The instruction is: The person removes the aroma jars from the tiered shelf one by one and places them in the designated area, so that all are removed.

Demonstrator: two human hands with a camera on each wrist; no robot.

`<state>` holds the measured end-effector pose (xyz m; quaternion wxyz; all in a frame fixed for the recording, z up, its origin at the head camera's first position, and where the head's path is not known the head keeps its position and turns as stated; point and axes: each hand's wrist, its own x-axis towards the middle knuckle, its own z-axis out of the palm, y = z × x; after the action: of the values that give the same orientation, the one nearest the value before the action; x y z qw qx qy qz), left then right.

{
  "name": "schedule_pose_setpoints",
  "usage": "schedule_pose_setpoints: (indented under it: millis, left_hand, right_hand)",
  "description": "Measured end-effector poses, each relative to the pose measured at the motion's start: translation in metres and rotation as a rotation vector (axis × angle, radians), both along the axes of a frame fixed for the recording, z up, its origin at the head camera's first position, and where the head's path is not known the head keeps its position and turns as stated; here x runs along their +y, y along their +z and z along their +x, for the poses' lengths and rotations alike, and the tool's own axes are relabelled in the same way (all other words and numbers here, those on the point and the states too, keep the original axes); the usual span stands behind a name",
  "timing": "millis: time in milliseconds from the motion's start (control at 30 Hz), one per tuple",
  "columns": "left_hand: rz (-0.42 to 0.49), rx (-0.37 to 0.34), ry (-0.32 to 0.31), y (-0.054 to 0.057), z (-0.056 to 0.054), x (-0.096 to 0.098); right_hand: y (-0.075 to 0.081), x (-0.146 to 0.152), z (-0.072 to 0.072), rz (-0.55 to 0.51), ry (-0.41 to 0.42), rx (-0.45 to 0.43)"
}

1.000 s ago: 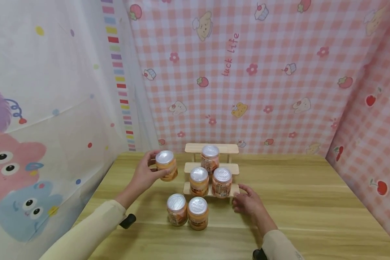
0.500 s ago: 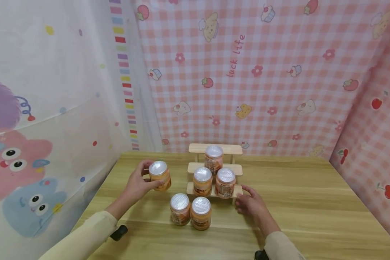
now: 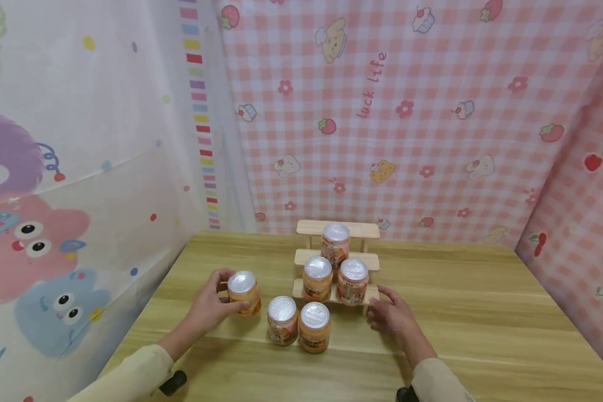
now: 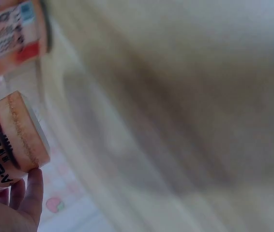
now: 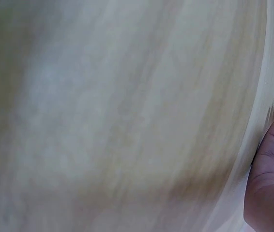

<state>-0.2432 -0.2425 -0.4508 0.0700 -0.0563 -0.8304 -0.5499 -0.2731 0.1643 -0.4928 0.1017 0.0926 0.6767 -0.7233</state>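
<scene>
My left hand [image 3: 208, 304] grips an orange can [image 3: 244, 293] with a silver lid, thumb on the near side and fingers behind. In the left wrist view the can [image 4: 11, 145] shows black lettering, with fingers [image 4: 33, 191] against its side. It is upright, left of two similar cans [image 3: 283, 321] [image 3: 315, 328] standing on the table. My right hand [image 3: 394, 318] holds the right end of the lowest step of a small wooden tiered rack [image 3: 339, 227]. Two cans [image 3: 317, 279] [image 3: 353, 282] stand on that step, and one can [image 3: 335, 245] stands on the middle step.
The wood-grain table [image 3: 462, 312] runs back to a pink checked cloth [image 3: 407, 134]. White cartoon-printed sheeting [image 3: 130, 167] hangs on the left, and another pink cloth [image 3: 583, 223] on the right. The rack's top step carries no can.
My left hand has brought its can down and toward me, to the left of the two table cans. The right hand stays at the rack's end. The head view has shifted slightly left.
</scene>
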Motion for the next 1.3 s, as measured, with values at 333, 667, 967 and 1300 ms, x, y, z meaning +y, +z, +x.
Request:
schedule_pose_setpoints:
  millis: [333,667,967,1300]
  left_hand:
    - [0.025,-0.021,-0.017,-0.019,0.016,0.005]
    - [0.013,-0.079,-0.113,-0.020,0.017,0.001]
    - [0.004,-0.034,-0.051,0.003,0.006,0.002]
    - [0.046,0.023,-0.006,0.029,-0.014,0.017]
  right_hand:
    - [-0.003,0.000,-0.002,0.002,0.001,0.009]
    - [0.000,0.000,-0.002,0.001,0.010,0.004]
    - [-0.002,0.001,-0.002,0.001,0.010,0.005]
    - [0.001,-0.001,0.001,0.009,0.004,0.006]
